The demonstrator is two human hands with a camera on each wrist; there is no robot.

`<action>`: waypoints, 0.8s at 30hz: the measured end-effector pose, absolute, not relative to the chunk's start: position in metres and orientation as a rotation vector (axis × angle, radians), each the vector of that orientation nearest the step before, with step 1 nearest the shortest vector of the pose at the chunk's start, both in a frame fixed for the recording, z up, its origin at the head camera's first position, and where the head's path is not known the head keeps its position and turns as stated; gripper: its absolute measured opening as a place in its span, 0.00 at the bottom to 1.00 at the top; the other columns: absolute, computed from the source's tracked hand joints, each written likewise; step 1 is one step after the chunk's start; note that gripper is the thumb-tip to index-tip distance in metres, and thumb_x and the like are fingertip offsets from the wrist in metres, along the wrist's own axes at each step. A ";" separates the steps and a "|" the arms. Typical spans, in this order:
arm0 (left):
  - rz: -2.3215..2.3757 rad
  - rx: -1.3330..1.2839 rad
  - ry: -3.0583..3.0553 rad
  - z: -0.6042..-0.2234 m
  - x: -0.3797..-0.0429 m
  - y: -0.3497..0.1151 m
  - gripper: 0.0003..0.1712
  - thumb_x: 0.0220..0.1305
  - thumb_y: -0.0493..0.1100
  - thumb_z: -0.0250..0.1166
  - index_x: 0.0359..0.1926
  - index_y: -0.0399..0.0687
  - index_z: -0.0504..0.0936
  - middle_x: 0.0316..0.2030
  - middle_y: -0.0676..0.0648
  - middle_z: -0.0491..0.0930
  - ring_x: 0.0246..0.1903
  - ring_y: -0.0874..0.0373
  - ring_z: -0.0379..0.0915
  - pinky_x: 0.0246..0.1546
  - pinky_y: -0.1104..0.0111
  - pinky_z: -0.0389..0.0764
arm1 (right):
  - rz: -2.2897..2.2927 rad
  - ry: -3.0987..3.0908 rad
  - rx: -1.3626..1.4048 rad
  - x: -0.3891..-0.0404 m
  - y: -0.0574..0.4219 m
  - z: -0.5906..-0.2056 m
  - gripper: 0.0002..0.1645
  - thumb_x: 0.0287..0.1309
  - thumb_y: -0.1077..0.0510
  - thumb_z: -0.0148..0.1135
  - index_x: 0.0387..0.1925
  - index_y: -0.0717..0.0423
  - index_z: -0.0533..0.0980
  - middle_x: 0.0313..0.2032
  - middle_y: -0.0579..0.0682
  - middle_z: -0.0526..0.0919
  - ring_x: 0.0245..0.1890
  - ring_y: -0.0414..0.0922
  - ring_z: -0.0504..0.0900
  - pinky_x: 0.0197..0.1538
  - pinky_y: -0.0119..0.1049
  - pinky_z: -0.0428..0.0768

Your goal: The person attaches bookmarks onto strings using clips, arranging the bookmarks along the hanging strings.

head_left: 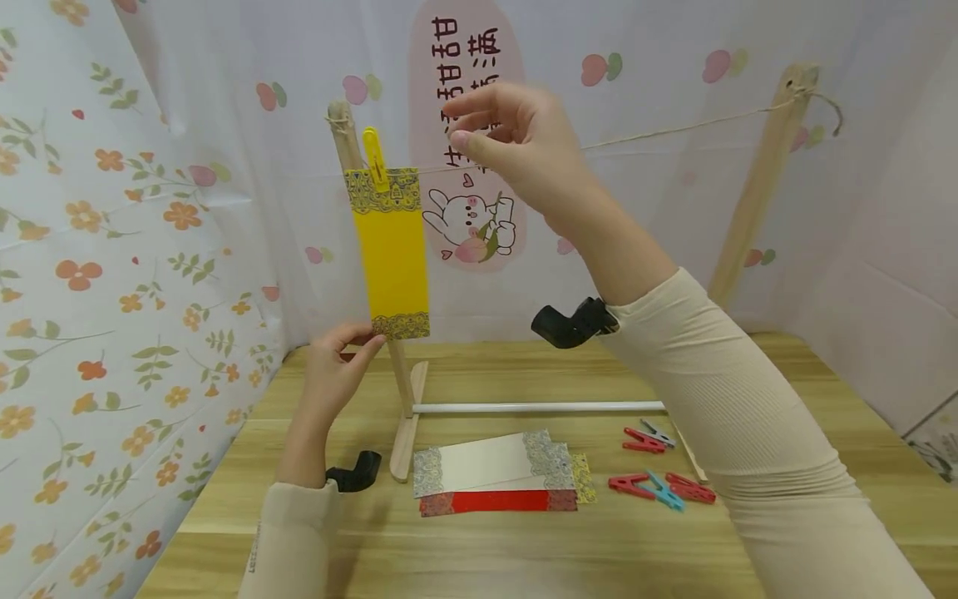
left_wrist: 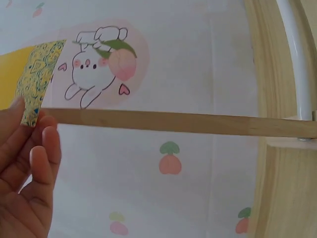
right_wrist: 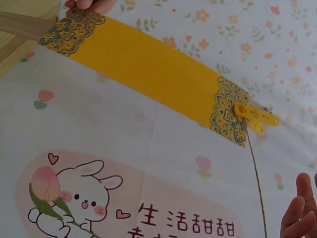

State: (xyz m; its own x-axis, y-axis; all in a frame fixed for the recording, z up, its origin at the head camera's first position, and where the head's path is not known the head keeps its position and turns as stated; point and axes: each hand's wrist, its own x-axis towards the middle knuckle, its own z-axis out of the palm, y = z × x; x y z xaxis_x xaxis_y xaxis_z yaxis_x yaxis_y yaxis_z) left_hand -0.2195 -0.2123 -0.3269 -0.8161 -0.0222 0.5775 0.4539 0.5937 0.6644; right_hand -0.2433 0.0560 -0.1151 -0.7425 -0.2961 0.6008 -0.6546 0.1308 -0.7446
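Note:
A yellow card (head_left: 394, 264) with patterned bands at both ends hangs from a thin string (head_left: 674, 130). Its top edge is held there by a yellow clothespin (head_left: 376, 162), also seen in the right wrist view gripping one patterned end. My left hand (head_left: 334, 368) pinches the card's lower left corner between thumb and fingers; the left wrist view shows the thumb lying over the patterned band (left_wrist: 42, 69). To the right of the card, my right hand (head_left: 527, 141) is raised in front of the string, fingers loosely bent and nothing in them.
Wooden posts (head_left: 763, 183) carry the string, joined low by a white rod (head_left: 539, 408). On the table lie white cards (head_left: 482, 464), a red card (head_left: 497, 501) and a yellow-patterned card (head_left: 584, 478). Right of them are red clothespins (head_left: 644, 441), a blue clothespin (head_left: 664, 491) and a grey clothespin (head_left: 657, 433).

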 end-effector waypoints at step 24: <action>-1.258 -0.456 -2.654 -0.379 -0.209 -0.157 0.16 0.67 0.39 0.65 0.55 0.45 0.82 0.44 0.46 0.84 0.43 0.53 0.79 0.40 0.67 0.79 | 1.485 -2.388 0.738 -0.225 0.165 -0.219 0.13 0.66 0.56 0.64 0.51 0.52 0.82 0.43 0.36 0.86 0.44 0.39 0.80 0.49 0.29 0.74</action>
State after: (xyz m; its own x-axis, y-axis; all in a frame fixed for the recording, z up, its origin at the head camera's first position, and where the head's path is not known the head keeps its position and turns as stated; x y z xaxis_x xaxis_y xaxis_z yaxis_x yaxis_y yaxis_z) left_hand -0.2093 -0.1567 -0.3789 -0.9389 0.2003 0.2798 0.3434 0.5975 0.7246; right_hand -0.2248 0.1649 -0.2194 -0.8455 -0.2928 0.4466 -0.5301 0.3582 -0.7686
